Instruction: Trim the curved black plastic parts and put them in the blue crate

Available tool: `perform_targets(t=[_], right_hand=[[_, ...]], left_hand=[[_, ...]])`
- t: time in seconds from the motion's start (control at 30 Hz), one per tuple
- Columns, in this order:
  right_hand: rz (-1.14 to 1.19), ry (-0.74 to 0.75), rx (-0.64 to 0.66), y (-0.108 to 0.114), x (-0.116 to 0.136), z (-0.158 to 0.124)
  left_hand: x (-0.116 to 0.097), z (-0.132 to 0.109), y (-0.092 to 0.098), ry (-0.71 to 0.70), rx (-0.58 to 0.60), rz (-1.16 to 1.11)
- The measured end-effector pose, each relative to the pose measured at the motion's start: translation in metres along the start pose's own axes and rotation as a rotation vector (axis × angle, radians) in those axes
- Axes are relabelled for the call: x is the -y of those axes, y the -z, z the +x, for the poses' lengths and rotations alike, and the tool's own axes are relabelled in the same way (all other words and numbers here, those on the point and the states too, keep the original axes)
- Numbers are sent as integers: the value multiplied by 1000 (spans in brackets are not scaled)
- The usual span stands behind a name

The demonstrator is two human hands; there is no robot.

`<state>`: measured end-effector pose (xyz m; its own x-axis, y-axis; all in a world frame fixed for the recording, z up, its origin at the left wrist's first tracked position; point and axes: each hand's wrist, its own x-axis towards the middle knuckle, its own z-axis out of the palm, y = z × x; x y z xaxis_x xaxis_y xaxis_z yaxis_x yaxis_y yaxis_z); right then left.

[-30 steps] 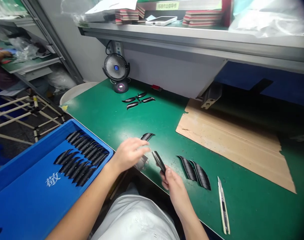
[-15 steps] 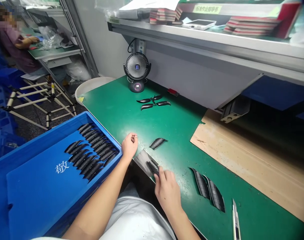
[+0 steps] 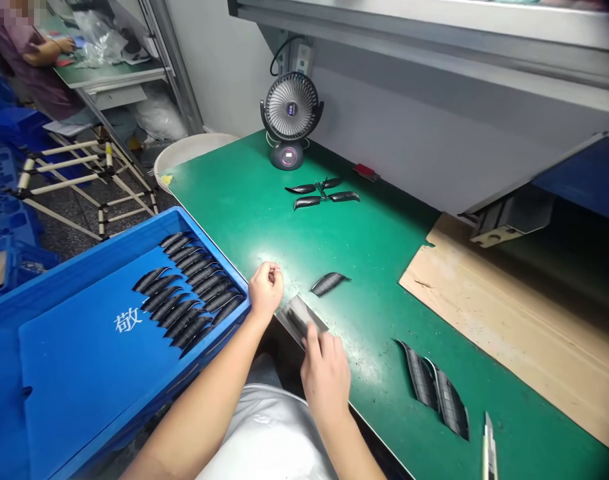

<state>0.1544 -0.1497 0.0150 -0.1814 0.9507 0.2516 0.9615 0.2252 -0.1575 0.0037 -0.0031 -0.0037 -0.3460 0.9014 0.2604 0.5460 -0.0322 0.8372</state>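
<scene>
My right hand (image 3: pixel 327 367) is closed on a black curved blade piece (image 3: pixel 296 321), smeared by motion, over a grey flat plate (image 3: pixel 318 321) at the table's near edge. Left of the plate, my left hand (image 3: pixel 265 290) is curled closed by the corner of the blue tray (image 3: pixel 109 248); anything inside its fingers is hidden. Beyond the plate lies a single black curved piece (image 3: pixel 329 283). Two more black curved pieces (image 3: pixel 434 390) lie side by side to the right. Inside the tray, several similar pieces (image 3: pixel 177 313) are set in two rows.
A utility knife (image 3: pixel 489 447) lies at the lower right, near a cardboard sheet (image 3: pixel 509 333). Several dark blades (image 3: pixel 324 193) are grouped before a small fan (image 3: pixel 291 117). A metal shelf (image 3: pixel 434 53) overhangs the green table (image 3: pixel 224 193). Another person (image 3: pixel 34 60) sits at the far left.
My right hand has slid the blade piece towards the far left over the plate. The left hand stays curled by the tray corner. The camera view has tilted down and turned slightly left.
</scene>
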Motion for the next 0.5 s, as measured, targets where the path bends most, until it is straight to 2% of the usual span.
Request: perform_targets(t=[0.1,0.2,0.33,0.5], right_hand=[[28,-57,24,5,1,1],[109,-97,142,13,-9,18],[164,-73,226,23,-33,37],[183,-61,273,23,-47,42]], left_hand=[[0,0,0,2,2,1],[1,0,1,-4,11,10],[0,0,2,0,21,27],[0,1,2,2,35,48]])
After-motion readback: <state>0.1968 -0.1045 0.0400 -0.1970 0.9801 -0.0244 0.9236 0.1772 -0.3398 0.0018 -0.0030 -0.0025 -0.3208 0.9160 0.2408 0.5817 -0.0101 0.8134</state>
